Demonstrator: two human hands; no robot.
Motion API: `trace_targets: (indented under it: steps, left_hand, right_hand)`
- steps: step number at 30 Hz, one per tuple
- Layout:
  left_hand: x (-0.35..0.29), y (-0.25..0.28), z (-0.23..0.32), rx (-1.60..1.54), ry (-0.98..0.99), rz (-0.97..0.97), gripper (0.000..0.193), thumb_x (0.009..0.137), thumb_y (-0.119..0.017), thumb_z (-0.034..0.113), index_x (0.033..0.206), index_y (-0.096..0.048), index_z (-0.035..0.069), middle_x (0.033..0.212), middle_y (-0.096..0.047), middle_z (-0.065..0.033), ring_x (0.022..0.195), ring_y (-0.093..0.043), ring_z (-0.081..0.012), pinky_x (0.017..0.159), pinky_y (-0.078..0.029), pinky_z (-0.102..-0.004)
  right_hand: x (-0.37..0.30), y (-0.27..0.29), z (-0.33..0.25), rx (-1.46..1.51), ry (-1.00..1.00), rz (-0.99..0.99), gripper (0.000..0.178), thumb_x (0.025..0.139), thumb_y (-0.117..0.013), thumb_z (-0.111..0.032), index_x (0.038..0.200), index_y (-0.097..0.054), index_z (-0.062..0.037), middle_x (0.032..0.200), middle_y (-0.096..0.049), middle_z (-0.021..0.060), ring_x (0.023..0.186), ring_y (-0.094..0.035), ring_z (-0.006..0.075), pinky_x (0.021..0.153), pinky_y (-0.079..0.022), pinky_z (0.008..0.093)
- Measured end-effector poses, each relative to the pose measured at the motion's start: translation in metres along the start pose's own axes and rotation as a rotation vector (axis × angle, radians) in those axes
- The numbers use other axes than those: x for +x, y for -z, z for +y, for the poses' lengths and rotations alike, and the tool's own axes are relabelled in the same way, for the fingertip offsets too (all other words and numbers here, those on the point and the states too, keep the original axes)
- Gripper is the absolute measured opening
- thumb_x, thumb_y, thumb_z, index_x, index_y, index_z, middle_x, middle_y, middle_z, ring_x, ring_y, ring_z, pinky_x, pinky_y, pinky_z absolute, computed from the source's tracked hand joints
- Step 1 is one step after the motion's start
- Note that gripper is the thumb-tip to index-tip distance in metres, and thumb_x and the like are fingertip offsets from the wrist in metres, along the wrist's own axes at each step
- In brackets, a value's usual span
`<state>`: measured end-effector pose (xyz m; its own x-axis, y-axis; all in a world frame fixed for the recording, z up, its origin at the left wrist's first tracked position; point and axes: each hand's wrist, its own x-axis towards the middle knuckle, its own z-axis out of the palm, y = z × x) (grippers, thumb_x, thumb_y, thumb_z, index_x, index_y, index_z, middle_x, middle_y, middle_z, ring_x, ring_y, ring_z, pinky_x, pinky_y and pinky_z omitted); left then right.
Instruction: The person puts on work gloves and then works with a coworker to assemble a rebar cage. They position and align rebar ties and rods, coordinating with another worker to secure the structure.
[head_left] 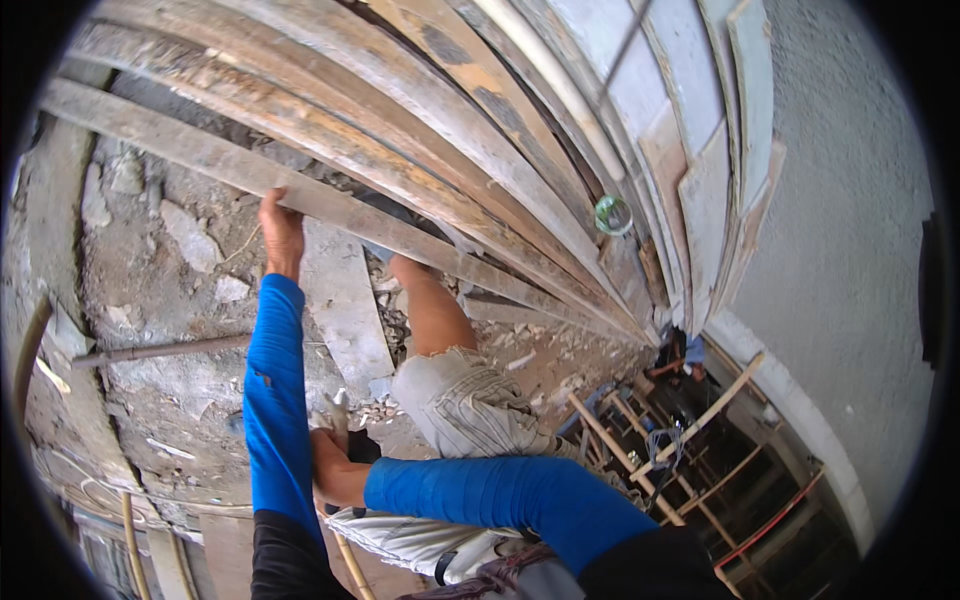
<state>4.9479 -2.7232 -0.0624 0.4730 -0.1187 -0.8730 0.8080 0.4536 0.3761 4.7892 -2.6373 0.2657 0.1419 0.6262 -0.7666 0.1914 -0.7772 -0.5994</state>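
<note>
A long, worn wooden plank (350,212) slants across the view, the nearest of several leaning in a fan. My left hand (282,232) is closed on its lower edge, thumb on the near face and the other fingers mostly hidden behind. My right hand (338,472) is low, beside my left forearm, which covers part of it. Its fingers look curled, and a pale, pronged thing (337,415) rises beside them; I cannot make out what it is or how it is held. Both forearms wear blue sleeves. My bent leg (440,310) reaches toward the planks' lower side.
Broken concrete and rubble (190,235) cover the ground, with a flat board (340,290) lying on it. A rusty bar (165,350) sticks out at left. Pale panels (700,190) lean by the grey wall (850,200). A green round object (612,215) and bamboo framing (700,430) are at right.
</note>
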Motion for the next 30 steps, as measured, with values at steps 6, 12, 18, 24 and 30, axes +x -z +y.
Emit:
trace_targets:
  steps: [6,12,18,24,30]
  left_hand:
    - [0.024,0.013,-0.008,-0.084,0.045,0.098,0.029,0.083,-0.064,0.019,0.108,-0.065,0.005,0.105,-0.071,-0.0103,0.1,-0.068,-0.0301,0.094,-0.054,-0.0457]
    - [0.0,0.007,0.002,-0.063,0.073,0.098,0.028,0.082,-0.062,0.019,0.106,-0.068,0.005,0.109,-0.075,-0.0109,0.104,-0.072,-0.0301,0.095,-0.056,-0.046]
    - [-0.021,-0.005,0.008,-0.038,0.041,0.177,0.027,0.083,-0.06,0.018,0.106,-0.068,0.006,0.105,-0.072,-0.0097,0.098,-0.07,-0.0282,0.091,-0.055,-0.0425]
    - [-0.04,-0.018,0.021,-0.013,0.097,0.258,0.027,0.082,-0.063,0.021,0.104,-0.067,0.007,0.105,-0.071,-0.0094,0.1,-0.068,-0.0293,0.094,-0.055,-0.0459]
    - [-0.084,-0.031,0.038,0.053,0.108,0.422,0.025,0.085,-0.069,0.02,0.107,-0.065,0.009,0.105,-0.068,-0.0083,0.099,-0.067,-0.0281,0.085,-0.058,-0.0461]
  right_hand:
    - [-0.006,0.018,0.014,-0.017,-0.002,0.019,0.006,0.073,-0.074,-0.016,0.079,-0.074,-0.0183,0.063,-0.058,-0.0018,0.052,-0.058,0.02,0.045,-0.039,0.038]
    - [-0.002,0.013,0.01,-0.011,0.046,-0.048,0.017,0.068,-0.076,-0.018,0.085,-0.078,-0.017,0.071,-0.068,-0.0009,0.054,-0.063,0.0191,0.044,-0.041,0.0366]
    - [0.014,0.001,-0.016,-0.108,0.104,-0.103,0.01,0.07,-0.073,-0.019,0.08,-0.074,-0.0162,0.066,-0.065,0.0007,0.052,-0.06,0.0188,0.047,-0.041,0.0403]
    - [0.02,0.002,-0.043,-0.158,0.085,-0.02,0.002,0.07,-0.068,-0.014,0.071,-0.068,-0.0124,0.057,-0.057,0.0011,0.047,-0.056,0.0202,0.045,-0.04,0.0412]
    - [0.04,-0.002,-0.07,-0.117,-0.007,0.127,0.008,0.073,-0.066,-0.012,0.065,-0.064,-0.0103,0.052,-0.051,0.0033,0.043,-0.053,0.0227,0.04,-0.039,0.0389]
